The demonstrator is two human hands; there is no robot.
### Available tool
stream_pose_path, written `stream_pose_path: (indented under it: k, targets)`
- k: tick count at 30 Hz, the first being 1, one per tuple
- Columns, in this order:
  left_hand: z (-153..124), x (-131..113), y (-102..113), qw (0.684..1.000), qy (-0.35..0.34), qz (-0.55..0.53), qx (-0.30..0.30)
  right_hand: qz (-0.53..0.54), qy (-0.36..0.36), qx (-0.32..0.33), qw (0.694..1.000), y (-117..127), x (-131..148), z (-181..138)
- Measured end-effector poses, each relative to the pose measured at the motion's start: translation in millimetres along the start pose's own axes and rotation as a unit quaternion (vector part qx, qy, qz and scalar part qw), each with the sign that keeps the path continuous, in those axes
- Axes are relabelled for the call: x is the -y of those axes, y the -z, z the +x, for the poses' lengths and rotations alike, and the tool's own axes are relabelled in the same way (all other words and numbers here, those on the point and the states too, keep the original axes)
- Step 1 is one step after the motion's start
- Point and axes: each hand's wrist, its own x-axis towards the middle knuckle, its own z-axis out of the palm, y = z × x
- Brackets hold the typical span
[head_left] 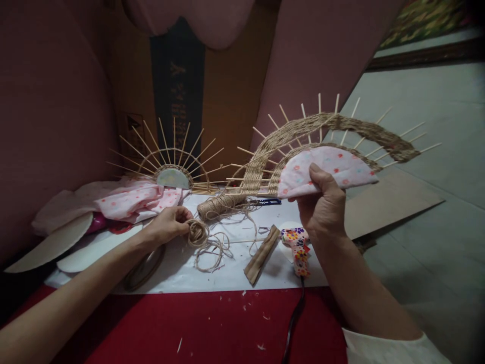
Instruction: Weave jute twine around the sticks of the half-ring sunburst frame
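Note:
My right hand [324, 205] grips a half-round fan frame by its pink flowered fabric base [328, 172], thumb in front. Thin wooden sticks radiate from the base, with twine woven through them in an inner band and a wide outer arch [291, 130]. On the left, my left hand [176, 222] pinches a small coil of jute twine [197, 232] just above the table. Loose twine loops [212, 258] lie beneath it. Behind the coil lies a spool of twine [222, 205]. A second stick fan with a pale green base [174, 178] stands farther back.
A flower-patterned glue gun [297, 247] with a black cord sits near a folded brown strip [261, 255]. Pink fabric [131, 202] and white half-round boards [102, 248] are at left. Dark-handled snips [268, 201] lie behind. Cardboard [394, 202] is at right.

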Motion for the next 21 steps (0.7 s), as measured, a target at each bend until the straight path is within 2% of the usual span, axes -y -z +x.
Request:
stream_pose_path:
  k: [4, 7, 9, 13, 17, 21]
  targets:
    - [-4, -8, -6, 0.993, -0.01, 0.104, -0.058, -0.003, -0.001, 0.008, 1.0, 0, 0, -1]
    - [-17, -17, -11, 0.971, -0.038, 0.207, -0.116, -0.002, 0.004, 0.013, 1.0, 0, 0, -1]
    - [-27, -21, -15, 0.955, -0.063, 0.263, -0.123, -0.001, 0.006, 0.014, 1.0, 0, 0, -1]
    - [-45, -21, -19, 0.929, -0.108, 0.343, -0.09, -0.002, 0.005, 0.021, 1.0, 0, 0, -1]
    - [-59, -25, -15, 0.9, -0.173, 0.399, -0.024, 0.005, 0.005, 0.015, 1.0, 0, 0, -1]
    - [-67, -29, -7, 0.93, -0.198, 0.309, 0.022, 0.01, 0.005, 0.013, 1.0, 1, 0, -1]
